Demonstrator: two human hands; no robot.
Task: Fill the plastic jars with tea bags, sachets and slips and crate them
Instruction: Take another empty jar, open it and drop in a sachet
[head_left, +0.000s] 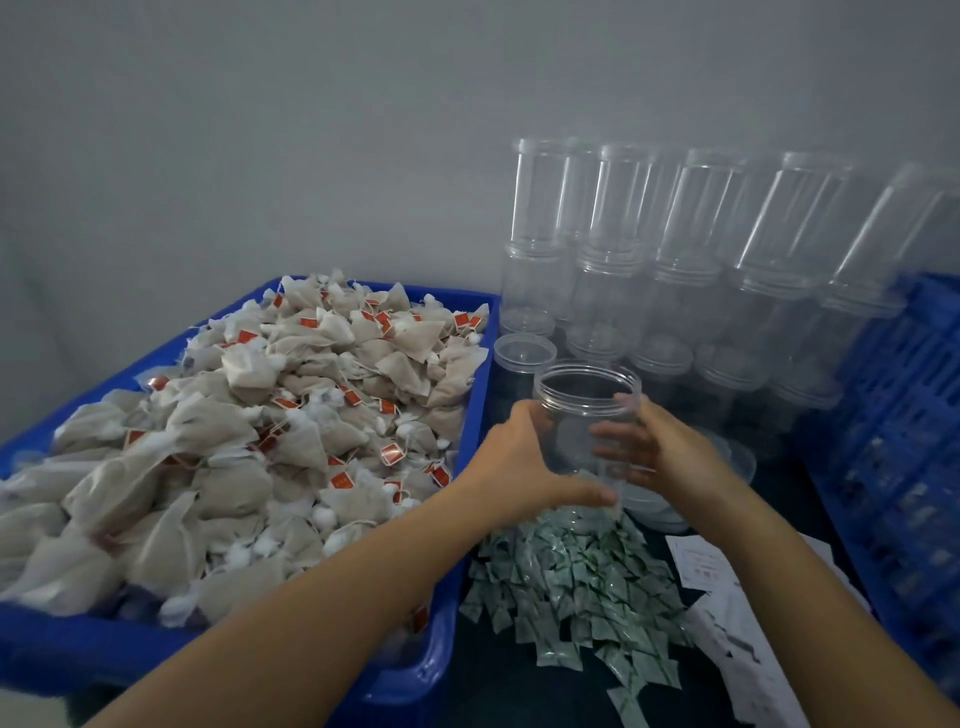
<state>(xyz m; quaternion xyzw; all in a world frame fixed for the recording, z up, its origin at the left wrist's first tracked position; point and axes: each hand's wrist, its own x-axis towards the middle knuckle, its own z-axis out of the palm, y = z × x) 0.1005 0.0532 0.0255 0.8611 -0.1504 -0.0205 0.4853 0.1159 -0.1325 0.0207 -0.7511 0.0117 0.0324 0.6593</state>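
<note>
Clear plastic, the open jar (587, 410) stands upright between both hands: the left hand (524, 462) curls round its left wall, thumb low at the base, and the right hand (654, 447) wraps the right wall. Under it lies a heap of green sachets (576, 582), with white slips (727, 603) just beside. To the left, a blue tray (467, 395) brims with tea bags (249, 431). Behind, stacked empty jars (691, 249) stand beside a blue crate (904, 415).
</note>
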